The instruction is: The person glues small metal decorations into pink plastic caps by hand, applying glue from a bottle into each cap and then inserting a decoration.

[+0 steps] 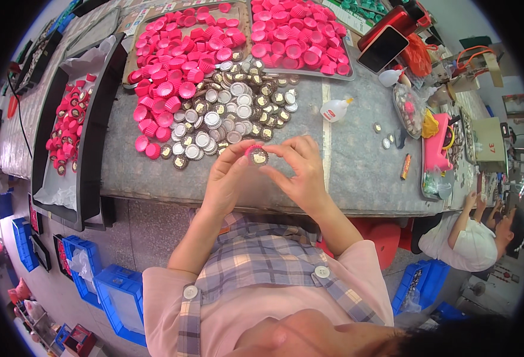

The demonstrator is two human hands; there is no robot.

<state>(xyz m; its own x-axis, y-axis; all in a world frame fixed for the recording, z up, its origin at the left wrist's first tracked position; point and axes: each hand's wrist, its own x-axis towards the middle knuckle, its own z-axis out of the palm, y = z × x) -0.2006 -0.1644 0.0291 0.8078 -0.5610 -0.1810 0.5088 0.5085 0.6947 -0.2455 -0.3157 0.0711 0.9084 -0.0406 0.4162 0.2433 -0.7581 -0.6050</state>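
Note:
My left hand (227, 177) pinches a small pink fluted cup (250, 149) just above the near part of the table. Against the cup is a brown crimped cap (259, 157) with a cream figure on its face. The fingertips of my right hand (300, 169) are at this cap's right edge, thumb below and index finger above. Beyond my hands lies a heap of similar caps (238, 98), some with silver undersides up. Loose pink cups (165, 89) spread along the heap's left side.
Two trays of pink cups (300, 35) stand at the back. A black bin (92, 149) at left holds pink pieces. To the right are a white squeeze bottle (334, 110), a phone (384, 47) and a pink tape dispenser (435, 149). Another person (464, 244) sits far right.

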